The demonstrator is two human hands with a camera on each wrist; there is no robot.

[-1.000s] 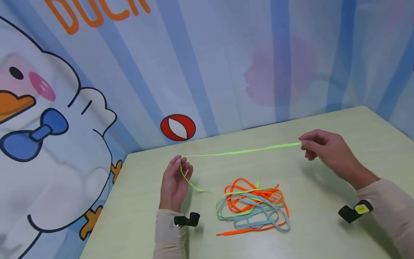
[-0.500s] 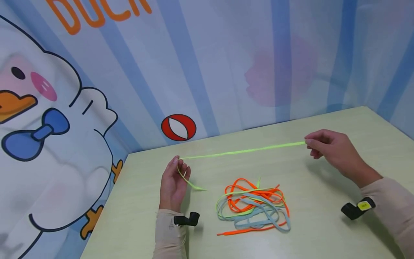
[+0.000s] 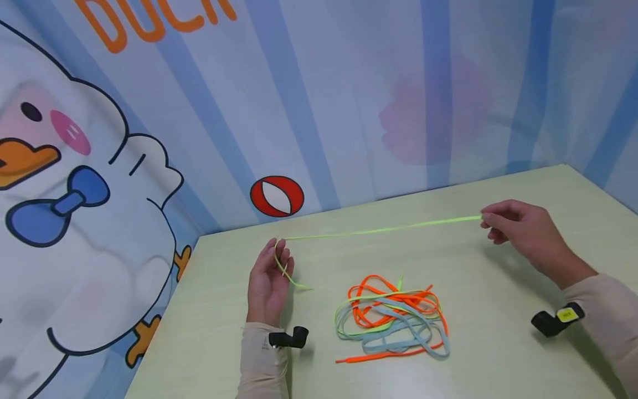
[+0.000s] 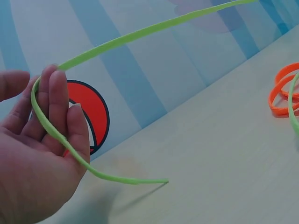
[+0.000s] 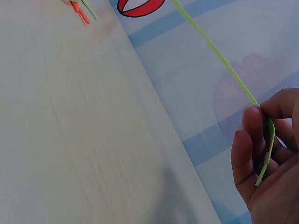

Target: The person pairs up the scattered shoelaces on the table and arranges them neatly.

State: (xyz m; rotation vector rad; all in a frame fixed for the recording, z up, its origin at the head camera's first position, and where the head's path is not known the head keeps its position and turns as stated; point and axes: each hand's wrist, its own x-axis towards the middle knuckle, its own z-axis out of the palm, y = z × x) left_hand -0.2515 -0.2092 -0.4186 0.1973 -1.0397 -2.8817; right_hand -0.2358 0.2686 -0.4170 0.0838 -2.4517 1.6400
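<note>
A yellow-green shoelace [image 3: 379, 230] stretches in the air between the two hands. At its right end, the right hand [image 3: 520, 227] pinches it between thumb and fingertips; a short tail lies across the palm in the right wrist view. The left hand [image 3: 269, 282], palm up with loosely bent fingers, carries the lace over its fingers. In the left wrist view the left thumb [image 4: 13, 85] stands apart from the lace, and its loose end hangs past the palm above the table. Between the hands lies a tangle of orange shoelace [image 3: 366, 321], pale blue shoelace [image 3: 394, 346] and more yellow-green lace.
The light wooden table [image 3: 199, 332] backs onto a blue striped cloth [image 3: 349, 111] printed with a duck [image 3: 109, 221] and a red ball shape [image 3: 256, 194]. Small black cameras [image 3: 289, 338] are strapped to both sleeved wrists.
The right hand has moved to the right, drawing the yellow-green shoelace with it. Its loose end below the left hand has become shorter. The left thumb has eased off the lace; the tangle is unchanged.
</note>
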